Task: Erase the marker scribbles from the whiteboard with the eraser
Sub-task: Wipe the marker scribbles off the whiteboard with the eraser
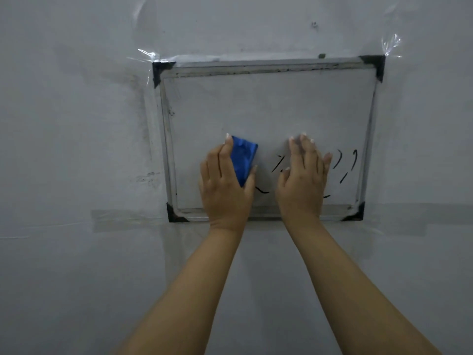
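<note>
A small whiteboard [268, 103] with a metal frame and black corner caps is taped to a grey wall. Black marker scribbles [348, 162] remain in its lower right part, with a few strokes between my hands and under them. My left hand [225, 185] presses a blue eraser [243, 160] against the lower left of the board, fingers wrapped around it. My right hand [303, 180] lies flat on the board with fingers together, covering some of the marks. The upper half of the board looks wiped.
Clear tape [122, 219] holds the board to the wall [76, 124] along its edges and corners. A small dark mark [314, 24] sits on the wall above the board. Smudges run down the wall left of the frame.
</note>
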### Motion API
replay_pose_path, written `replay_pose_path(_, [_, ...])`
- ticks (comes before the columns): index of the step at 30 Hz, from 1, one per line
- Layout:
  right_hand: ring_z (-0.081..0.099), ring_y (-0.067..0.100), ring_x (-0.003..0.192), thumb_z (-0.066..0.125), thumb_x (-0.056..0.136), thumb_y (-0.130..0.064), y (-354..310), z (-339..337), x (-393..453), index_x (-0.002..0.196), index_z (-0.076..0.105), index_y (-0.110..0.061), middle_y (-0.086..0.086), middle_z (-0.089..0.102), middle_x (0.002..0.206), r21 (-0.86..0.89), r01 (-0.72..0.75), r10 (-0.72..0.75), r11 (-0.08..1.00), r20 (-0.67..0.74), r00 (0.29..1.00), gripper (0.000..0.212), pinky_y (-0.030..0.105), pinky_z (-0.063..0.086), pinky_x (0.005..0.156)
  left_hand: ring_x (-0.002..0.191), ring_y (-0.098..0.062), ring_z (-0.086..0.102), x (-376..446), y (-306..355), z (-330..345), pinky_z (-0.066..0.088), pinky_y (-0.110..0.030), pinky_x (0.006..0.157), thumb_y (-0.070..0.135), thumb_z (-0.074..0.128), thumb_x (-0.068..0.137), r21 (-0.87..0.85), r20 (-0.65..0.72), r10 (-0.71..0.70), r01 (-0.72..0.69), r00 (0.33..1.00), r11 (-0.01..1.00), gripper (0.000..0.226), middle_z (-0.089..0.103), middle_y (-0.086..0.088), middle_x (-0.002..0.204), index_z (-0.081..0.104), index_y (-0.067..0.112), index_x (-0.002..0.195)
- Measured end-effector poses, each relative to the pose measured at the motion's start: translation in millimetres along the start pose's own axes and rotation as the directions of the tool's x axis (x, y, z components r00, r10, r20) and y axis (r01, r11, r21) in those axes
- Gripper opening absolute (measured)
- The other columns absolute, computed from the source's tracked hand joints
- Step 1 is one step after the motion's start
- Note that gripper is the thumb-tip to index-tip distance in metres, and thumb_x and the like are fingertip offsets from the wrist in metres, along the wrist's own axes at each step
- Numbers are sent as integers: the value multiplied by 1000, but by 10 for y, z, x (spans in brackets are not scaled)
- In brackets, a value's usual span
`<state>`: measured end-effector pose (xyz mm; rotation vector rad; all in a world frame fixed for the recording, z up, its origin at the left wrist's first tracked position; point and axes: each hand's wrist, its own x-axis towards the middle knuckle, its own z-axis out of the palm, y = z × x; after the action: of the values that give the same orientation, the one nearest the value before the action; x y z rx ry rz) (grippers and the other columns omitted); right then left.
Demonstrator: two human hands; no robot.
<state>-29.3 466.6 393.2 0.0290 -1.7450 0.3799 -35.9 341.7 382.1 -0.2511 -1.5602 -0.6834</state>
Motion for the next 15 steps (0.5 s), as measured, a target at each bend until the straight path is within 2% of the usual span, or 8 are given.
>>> replay_pose_path(2, [29, 27, 142, 34, 85, -10, 9, -19, 9, 143, 41, -7, 13, 38, 150, 36, 2, -2, 999, 2, 1000, 58, 51, 11, 120, 109, -20, 50, -106, 60, 26, 46, -30, 94, 33, 72, 85, -36, 54, 56, -54, 997, 998, 67, 56, -10, 127, 46, 6, 141])
replay_pose_path(4, [29, 26, 142, 28, 85, -14, 14, -51, 14, 142, 42, -7, 12, 39, 150, 41, 2, -2, 999, 7, 1000, 59, 51, 9, 120, 109, -21, 51, -290, 64, 50, 50, -34, 92, 31, 72, 86, -78, 128, 176, -167, 976, 983, 67, 56, -9, 128, 46, 6, 142])
replay_pose_path(6, [29, 25, 142, 28, 84, -15, 45, -86, 14, 141, 44, -8, 10, 40, 149, 12, 16, -16, 1000, 5, 1000, 59, 54, 6, 119, 108, -22, 52, -286, 19, 47, 51, -37, 89, 32, 72, 86, -76, 137, 232, -223, 963, 972, 66, 56, -9, 127, 47, 6, 141])
replay_pose_path(9, [28, 27, 143, 46, 81, 1, 142, -122, 30, 138, 49, -13, 12, 40, 148, -26, -3, 3, 1000, -22, 1000, 59, 61, 3, 116, 105, -23, 52, 36, 15, 50, 49, -32, 88, 33, 73, 84, 1, 20, 107, -107, 994, 994, 65, 56, -10, 125, 49, 6, 138])
replay_pose_path(11, [27, 28, 143, 51, 79, 7, 191, -147, 42, 136, 51, -15, 13, 39, 149, -24, -22, 21, 999, -26, 999, 62, 60, 2, 116, 102, -23, 52, 167, 64, 65, 48, -29, 85, 35, 72, 84, 46, -28, 50, -49, 998, 998, 64, 58, -11, 124, 50, 6, 137])
replay_pose_path(13, [27, 28, 143, 51, 78, 8, 216, -172, 49, 136, 52, -16, 13, 39, 149, -5, -12, 12, 1000, -9, 1000, 62, 58, 1, 116, 102, -23, 52, 82, 120, 105, 46, -28, 86, 36, 71, 85, 34, -13, 79, -79, 997, 996, 63, 58, -11, 124, 50, 6, 137])
replay_pose_path(15, [28, 29, 143, 50, 78, 8, 241, -203, 66, 135, 53, -16, 13, 39, 149, 1, -1, 1, 1000, 3, 1000, 62, 58, 2, 116, 104, -23, 51, -127, 170, 147, 46, -29, 89, 33, 71, 86, -22, 60, 155, -154, 986, 988, 63, 57, -10, 125, 50, 6, 138])
